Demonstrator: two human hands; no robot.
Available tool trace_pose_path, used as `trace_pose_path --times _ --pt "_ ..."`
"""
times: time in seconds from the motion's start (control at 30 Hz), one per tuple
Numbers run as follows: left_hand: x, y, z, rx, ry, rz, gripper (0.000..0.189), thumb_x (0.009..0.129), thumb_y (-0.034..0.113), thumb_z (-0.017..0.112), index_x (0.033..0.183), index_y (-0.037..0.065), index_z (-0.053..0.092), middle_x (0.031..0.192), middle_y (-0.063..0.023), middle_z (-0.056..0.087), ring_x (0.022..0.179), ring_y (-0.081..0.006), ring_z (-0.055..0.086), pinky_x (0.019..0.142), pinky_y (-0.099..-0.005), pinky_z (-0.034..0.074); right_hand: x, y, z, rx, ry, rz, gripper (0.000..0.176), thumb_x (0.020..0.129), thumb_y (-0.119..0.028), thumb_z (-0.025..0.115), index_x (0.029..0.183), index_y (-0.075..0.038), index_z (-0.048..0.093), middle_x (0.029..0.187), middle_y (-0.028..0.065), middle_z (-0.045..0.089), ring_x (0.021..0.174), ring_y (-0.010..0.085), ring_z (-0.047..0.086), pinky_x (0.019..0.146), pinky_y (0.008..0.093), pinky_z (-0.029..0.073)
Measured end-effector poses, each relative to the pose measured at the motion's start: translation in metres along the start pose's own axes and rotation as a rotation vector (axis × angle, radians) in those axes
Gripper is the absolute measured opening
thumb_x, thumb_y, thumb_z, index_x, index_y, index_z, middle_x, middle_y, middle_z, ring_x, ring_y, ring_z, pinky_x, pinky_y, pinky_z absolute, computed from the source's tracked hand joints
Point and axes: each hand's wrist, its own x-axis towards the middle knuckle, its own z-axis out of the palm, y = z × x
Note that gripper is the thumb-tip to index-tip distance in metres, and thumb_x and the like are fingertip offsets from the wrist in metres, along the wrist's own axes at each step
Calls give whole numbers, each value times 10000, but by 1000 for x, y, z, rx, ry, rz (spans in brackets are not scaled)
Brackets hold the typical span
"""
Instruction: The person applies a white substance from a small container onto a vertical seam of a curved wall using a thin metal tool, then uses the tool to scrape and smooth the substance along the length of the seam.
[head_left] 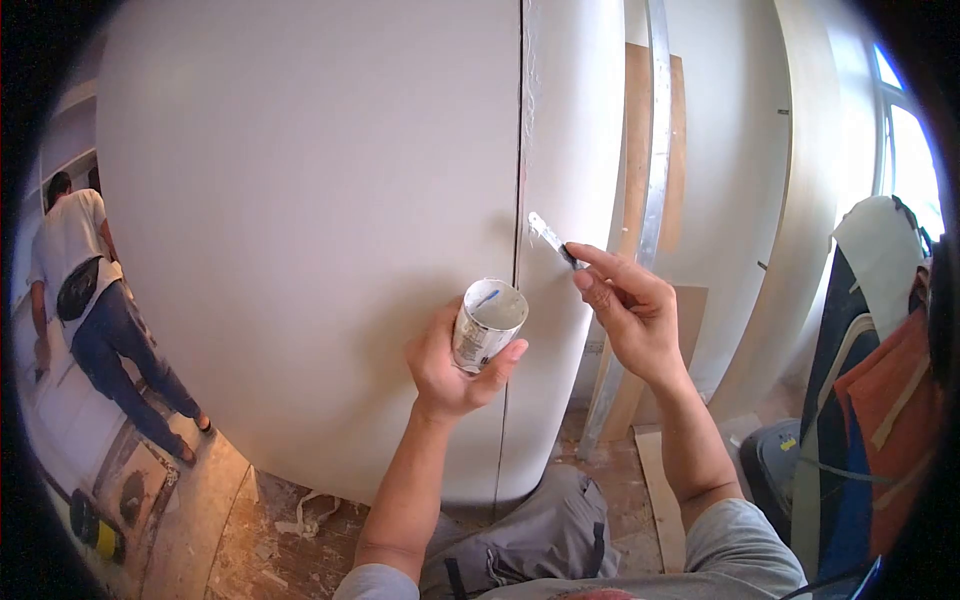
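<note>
My left hand (447,367) is wrapped round a small white can (480,338), its mouth tilted up towards me. A thin blue stick-like thing (488,298) shows inside the can, and pale residue coats its rim. Between the thumb and fingers of my right hand (628,303) is a small, narrow spatula-like tool (552,240) with a dark handle end. White paste covers its blade, whose tip is at the panel, just right of a dark vertical seam. The large pale panel (320,170) stands in front of me, with rough white smears along the seam's right side.
A person (95,290) stands at the far left, back turned. A metal straightedge (655,130) and boards lean at the right. Fabric-like items (885,390) and a dark bag (772,460) are farther right. Scraps (308,512) litter the floor.
</note>
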Motion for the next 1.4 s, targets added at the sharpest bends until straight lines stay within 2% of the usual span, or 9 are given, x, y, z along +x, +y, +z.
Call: trace_pose_path --times 0.13,0.3,0.53,0.63,0.7,0.8,1.0,1.07,1.4 --pt "-1 1 6 -16 -1 -33 589 891 313 933 1271 -71 699 1013 -125 813 846 -191 787 760 -336 637 -1 -8 -6 52 -25 39 305 1113 -118 721 1406 -50 771 844 -16 603 778 71 532 661 274 442" --pt "-6 5 4 -94 8 -125 591 901 295 927 1295 -75 689 1015 -126 805 864 -189 779 767 -330 632 -6 -21 -17 196 -137 269 341 1185 -191 611 1480 -56 717 845 -20 620 667 39 495 572 233 421" --pt "-11 10 5 -40 -21 -128 574 908 289 921 1295 -68 691 1037 -126 795 879 -181 764 779 -327 621 -9 -27 -21 208 -197 308 334 1194 -191 590 1466 -45 718 847 -28 628 629 27 483 548 220 413" --pt "-6 12 2 -43 -21 -127 574 906 301 922 1286 -64 693 1038 -123 794 879 -178 762 772 -325 618 -7 -20 -17 119 -131 202 303 1157 -142 649 1428 -48 747 824 -3 620 629 46 502 552 245 420" --pt "1 11 2 -49 -18 -119 570 905 306 921 1277 -62 695 1039 -122 794 880 -175 761 769 -323 617 2 -14 -17 -212 10 -275 305 1088 -73 731 1389 -81 779 815 38 631 640 81 546 566 285 446" --pt "8 4 5 -123 34 -108 535 918 305 906 1253 -57 700 1015 -114 791 858 -166 754 760 -318 612 16 -22 -13 -325 97 -401 352 1020 -23 787 1358 -117 796 821 57 642 644 138 583 571 323 467" --pt "6 -10 14 -82 152 42 524 897 345 894 1175 -62 713 928 -109 771 782 -185 735 716 -335 602 35 -24 -16 -660 191 -594 297 1004 -86 813 1286 -179 823 821 11 649 593 189 600 504 372 487" --pt "3 -17 18 -65 230 107 539 878 388 890 1122 -62 721 905 -117 761 754 -210 731 677 -348 594 42 -30 -21 -726 181 -595 289 1009 -105 810 1285 -193 823 820 11 646 588 181 609 491 371 485" --pt "-1 -29 20 19 249 153 613 882 476 862 1110 -77 725 864 -114 759 703 -234 739 628 -357 597 69 -40 -29 -962 137 -646 290 1014 -148 809 1290 -233 836 835 -9 664 577 155 656 462 347 495"
